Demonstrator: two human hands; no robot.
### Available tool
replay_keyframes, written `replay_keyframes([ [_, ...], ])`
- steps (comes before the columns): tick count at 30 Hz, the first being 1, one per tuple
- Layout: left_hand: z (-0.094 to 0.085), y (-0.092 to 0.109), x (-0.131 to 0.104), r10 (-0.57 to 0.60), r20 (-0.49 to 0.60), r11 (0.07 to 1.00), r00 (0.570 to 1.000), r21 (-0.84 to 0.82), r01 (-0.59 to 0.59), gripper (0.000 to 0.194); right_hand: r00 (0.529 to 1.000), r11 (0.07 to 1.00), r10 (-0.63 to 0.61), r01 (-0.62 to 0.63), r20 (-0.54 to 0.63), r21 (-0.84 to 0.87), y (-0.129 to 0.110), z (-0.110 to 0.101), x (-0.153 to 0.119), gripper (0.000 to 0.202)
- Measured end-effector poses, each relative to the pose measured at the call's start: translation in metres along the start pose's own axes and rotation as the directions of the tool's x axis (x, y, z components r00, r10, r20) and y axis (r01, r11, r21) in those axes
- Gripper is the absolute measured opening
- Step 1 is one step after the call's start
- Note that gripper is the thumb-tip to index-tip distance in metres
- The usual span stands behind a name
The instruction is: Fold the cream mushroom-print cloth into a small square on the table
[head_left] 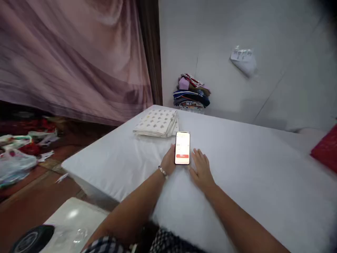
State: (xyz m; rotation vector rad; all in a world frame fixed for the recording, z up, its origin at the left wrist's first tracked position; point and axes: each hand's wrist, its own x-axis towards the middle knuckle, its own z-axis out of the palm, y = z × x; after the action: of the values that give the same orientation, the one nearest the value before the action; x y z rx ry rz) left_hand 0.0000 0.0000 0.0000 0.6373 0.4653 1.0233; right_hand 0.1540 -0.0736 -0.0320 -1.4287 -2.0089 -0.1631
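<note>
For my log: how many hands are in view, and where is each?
2. The left hand is at the left edge of the lit phone, its fingers partly hidden; the right hand is beside the phone's right edge. No other hand shows.

Head camera: on the person's head, looking forward and down across the white surface (258, 168)
Forearms (137, 200): closest to the lens, entering from the bottom edge
Phone (182, 149): just below mid-frame, screen facing the lens
Wall (210, 31): farthest back
Span: wide, pink curtain (79, 52) at left to red item (326, 149) at right
</note>
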Motion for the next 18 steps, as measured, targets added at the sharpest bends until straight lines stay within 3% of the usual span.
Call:
replay_keyframes([
  [7,-0.0003,0.0013,-0.0019,0.043,0.015,0.999,0.999,0.032,-0.044,0.042,1.000,1.000,0.012,-0.012,-0.009,0.018,0.0005,-0.0005,-0.0008,0.058],
  [18,0.0037,0.0088,-0.0049,0.117,-0.084,0.988,0.990,0.107,-0.108,0.047,1.000,0.998,-0.003,0.005,-0.022,0.066,0.0042,0.0018,-0.0016,0.058],
])
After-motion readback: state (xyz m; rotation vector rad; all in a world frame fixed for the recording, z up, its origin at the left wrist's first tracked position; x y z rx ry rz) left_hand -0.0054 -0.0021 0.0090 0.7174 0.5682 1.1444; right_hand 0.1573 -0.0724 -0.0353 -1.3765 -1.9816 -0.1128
